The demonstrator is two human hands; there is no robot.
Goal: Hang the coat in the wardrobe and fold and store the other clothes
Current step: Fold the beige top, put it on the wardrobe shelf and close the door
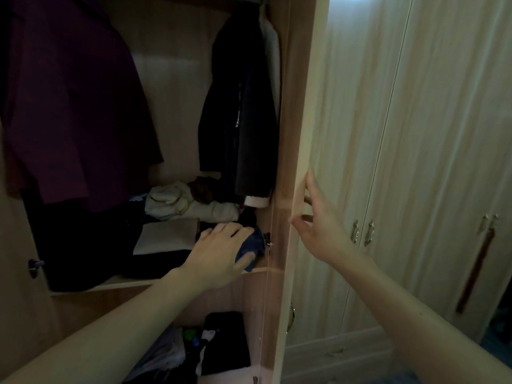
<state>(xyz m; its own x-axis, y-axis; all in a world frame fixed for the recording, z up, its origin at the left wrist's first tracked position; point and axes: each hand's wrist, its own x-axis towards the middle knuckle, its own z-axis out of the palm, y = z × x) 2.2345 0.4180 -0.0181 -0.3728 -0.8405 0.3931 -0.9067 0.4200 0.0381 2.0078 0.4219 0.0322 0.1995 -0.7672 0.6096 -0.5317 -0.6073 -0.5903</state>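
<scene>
Fingers (232, 230) of left hand (219, 253) around blue cloth (253, 241) inside wardrobe (177, 106)

Wardrobe side panel (288, 134): wood-grain laminate, smooth, with a faint sheen.
Doors at 3 o'clock (443, 134): pale wood-grain finish, smooth and matt.
Door handles (370, 232): metal, glossy.
Hinge (267, 241): metal, shiny.
Purple garment at 10 o'clock (74, 106): cloth, matt, smooth-hanging.
Dark coat at 12 o'clock (243, 120): cloth, matt.
Cream garment at centre (188, 203): soft cloth, creased, matt.
Blue cloth (253, 242): soft fabric, crumpled.
Pale flat sheet (166, 235): smooth and matt; whether paper or cloth cannot be told.
</scene>
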